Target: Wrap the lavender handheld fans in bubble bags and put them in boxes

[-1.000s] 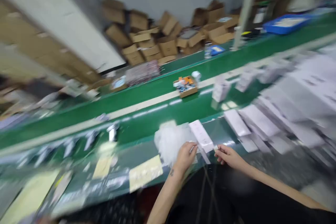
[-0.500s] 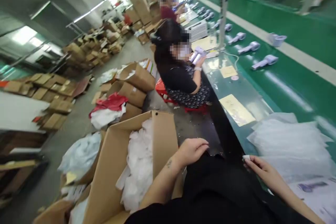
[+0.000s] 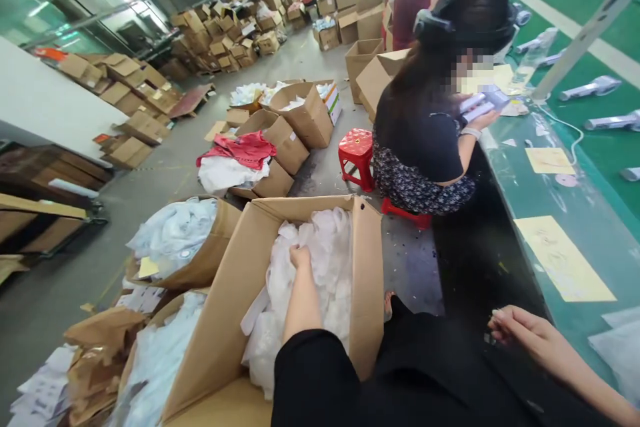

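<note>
My left hand [image 3: 301, 256] reaches into a large open cardboard box [image 3: 367, 260], its fingers curled against the white plastic bags [image 3: 330, 247] that fill it. Whether it grips a bag is hidden. On the right, my right hand [image 3: 507, 324] hangs beside the green table's edge with thumb and fingers pinched together. Something small and pale shows at its fingertips, too small to name. At the lower right corner, a stack of translucent sheets [image 3: 617, 347] lies on the table.
A person [image 3: 425, 127] sits ahead holding a pale purple device [image 3: 483, 103]. A red stool [image 3: 356, 150] stands beside them. Cartons of bluish bags [image 3: 175, 233] line the left. Yellow paper [image 3: 565, 257] lies on the green table [image 3: 520, 193].
My left hand has moved left and down into the box of bags. The view has turned left, so the seated person and table appear further right. My right hand stays pinched near the table edge.
</note>
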`<state>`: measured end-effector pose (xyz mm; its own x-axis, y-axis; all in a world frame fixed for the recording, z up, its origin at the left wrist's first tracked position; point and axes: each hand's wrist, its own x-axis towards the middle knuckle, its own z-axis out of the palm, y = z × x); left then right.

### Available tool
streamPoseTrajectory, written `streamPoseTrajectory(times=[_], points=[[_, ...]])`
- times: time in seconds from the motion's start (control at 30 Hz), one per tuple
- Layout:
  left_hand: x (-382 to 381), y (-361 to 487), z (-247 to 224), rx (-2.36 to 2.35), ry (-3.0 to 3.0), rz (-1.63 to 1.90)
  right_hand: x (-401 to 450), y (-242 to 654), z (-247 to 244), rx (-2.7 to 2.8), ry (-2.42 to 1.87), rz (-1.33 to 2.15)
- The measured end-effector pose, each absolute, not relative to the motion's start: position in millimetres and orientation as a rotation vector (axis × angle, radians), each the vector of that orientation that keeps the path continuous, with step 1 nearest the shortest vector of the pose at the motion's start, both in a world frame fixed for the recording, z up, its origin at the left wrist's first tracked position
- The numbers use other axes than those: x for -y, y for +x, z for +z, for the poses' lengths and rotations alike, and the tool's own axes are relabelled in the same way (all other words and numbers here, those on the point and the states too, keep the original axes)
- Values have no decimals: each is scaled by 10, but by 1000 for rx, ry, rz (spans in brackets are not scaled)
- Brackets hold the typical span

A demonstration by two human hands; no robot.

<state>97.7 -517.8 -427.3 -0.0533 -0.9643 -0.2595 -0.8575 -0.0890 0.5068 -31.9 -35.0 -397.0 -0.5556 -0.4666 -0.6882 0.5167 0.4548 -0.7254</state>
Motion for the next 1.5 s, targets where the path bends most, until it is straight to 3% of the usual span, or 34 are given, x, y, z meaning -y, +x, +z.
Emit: streamPoseTrajectory(times=[0.17, 0.33, 0.47, 0.57, 0.63, 0.77, 0.9, 1.0, 1.13, 1.3, 1.5], points=[[5410, 943, -4700, 1901, 2080, -920, 1034, -349, -4004, -1626, -126, -1144], [5549, 1122, -4697, 1781, 1888, -1124, 1692, -391, -3833, -1461, -249, -1073], [5314, 1366, -4268, 1607, 1647, -1347, 2388, -533, -3544, -1387, -455, -1124], [4886, 1503, -3770, 1277, 1307, -1736, 2913, -527, -3377, -1239, -328, -1337], [4554, 1573, -3472, 1105, 1104, -1940, 3170, -428, -3311, -1011, -197, -1301], [3979, 1757, -3228, 1141, 1076, -1926, 3399, -199, -3345, -861, -145, -1216], [3612, 1999, -3398, 1169, 1437, -1803, 3471, -212, -3564, -1338, -361, -1443], [3566, 2131, -3570, 1164, 1595, -1950, 3535, -286, -3684, -1483, -529, -1309], [3925, 2331, -3735, 1148, 1584, -1829, 3611, -285, -3695, -1181, -515, -1089], [4586, 2610, -4068, 1584, 1826, -2001, 3784, -302, -3751, -1278, -319, -1290], [5149, 2269, -4766, 1559, 2151, -1503, 3859, -281, -3846, -1481, -618, -1016]])
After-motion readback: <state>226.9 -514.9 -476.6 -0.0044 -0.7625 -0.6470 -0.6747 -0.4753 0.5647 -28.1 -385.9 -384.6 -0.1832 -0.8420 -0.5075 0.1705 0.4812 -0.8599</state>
